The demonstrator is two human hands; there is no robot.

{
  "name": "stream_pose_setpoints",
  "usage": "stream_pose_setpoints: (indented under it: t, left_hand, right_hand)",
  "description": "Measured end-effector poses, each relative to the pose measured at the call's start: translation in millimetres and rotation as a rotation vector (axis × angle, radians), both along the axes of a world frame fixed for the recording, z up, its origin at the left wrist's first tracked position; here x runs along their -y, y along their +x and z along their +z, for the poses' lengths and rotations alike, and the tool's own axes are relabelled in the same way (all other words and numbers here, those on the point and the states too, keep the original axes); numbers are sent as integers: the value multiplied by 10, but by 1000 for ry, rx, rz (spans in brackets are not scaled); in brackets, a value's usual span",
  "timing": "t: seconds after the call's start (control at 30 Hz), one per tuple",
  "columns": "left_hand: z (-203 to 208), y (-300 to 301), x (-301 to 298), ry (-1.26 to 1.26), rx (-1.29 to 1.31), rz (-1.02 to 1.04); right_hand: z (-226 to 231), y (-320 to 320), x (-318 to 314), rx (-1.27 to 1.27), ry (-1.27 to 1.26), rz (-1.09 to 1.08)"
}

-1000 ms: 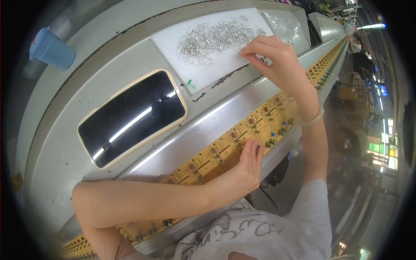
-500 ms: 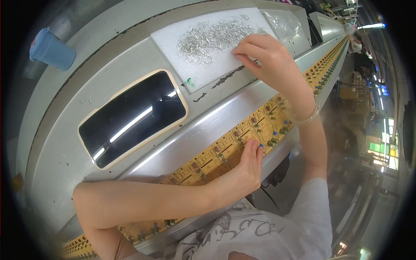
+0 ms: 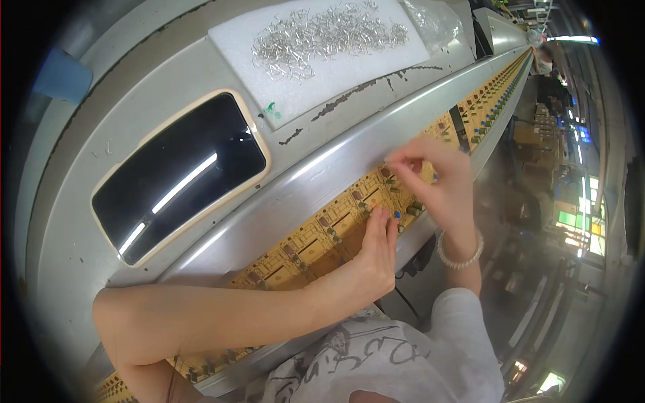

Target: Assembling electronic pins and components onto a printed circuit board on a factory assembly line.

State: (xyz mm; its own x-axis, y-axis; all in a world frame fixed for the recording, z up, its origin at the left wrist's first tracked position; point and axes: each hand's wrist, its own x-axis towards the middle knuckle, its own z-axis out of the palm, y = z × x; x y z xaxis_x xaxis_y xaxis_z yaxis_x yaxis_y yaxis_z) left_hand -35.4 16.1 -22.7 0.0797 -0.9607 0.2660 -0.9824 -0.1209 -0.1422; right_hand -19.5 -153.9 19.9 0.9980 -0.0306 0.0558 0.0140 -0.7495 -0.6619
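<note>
My left hand [image 3: 377,254] rests on a yellow circuit board [image 3: 310,250], its fingertips pressed together beside a small blue-topped component [image 3: 398,215]. Whatever lies between those fingertips is hidden. Over the same row of boards, a little farther off, hovers my right hand [image 3: 440,176], slightly blurred, with thumb and forefinger pinched. Anything in that pinch is too small to make out. Beyond the boards, a white foam sheet [image 3: 242,50] carries a heap of small bent metal wires [image 3: 322,37].
A metal rail [image 3: 295,176] runs along the far side of the boards. A phone [image 3: 181,181] in a pale case lies on the grey bench [image 3: 74,221]. At the far left stands a blue cup [image 3: 64,77]; a clear plastic bag [image 3: 437,27] sits past the foam.
My right hand has moved from the edge of the wire heap down toward me, over the boards. My left hand stays on the board. The whole view has shifted slightly.
</note>
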Motion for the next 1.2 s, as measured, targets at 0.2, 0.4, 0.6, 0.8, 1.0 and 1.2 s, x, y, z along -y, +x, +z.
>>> stream_pose_setpoints:
  t: [0.2, 0.4, 0.6, 0.8, 1.0, 1.2]
  left_hand:
    - [-49, 60, 64, -40, -39, -28]
    - [18, -17, -164, 13, -18, 16]
    - [-12, -48, -141, -4, -28, -1]
    - [24, -52, -109, -17, -23, -20]
    - [6, -75, -50, -32, -27, -15]
    - [31, -52, -109, -14, 14, 16]
  right_hand:
    - [-197, -278, -33, 69, -146, -87]
    - [-198, -258, -173, 227, -371, 32]
    - [-235, -286, -218, 219, -428, -40]
    - [-185, -251, -285, 150, -567, -93]
    - [-191, -227, -324, 119, -588, -136]
    - [-13, -119, -253, 253, -581, -3]
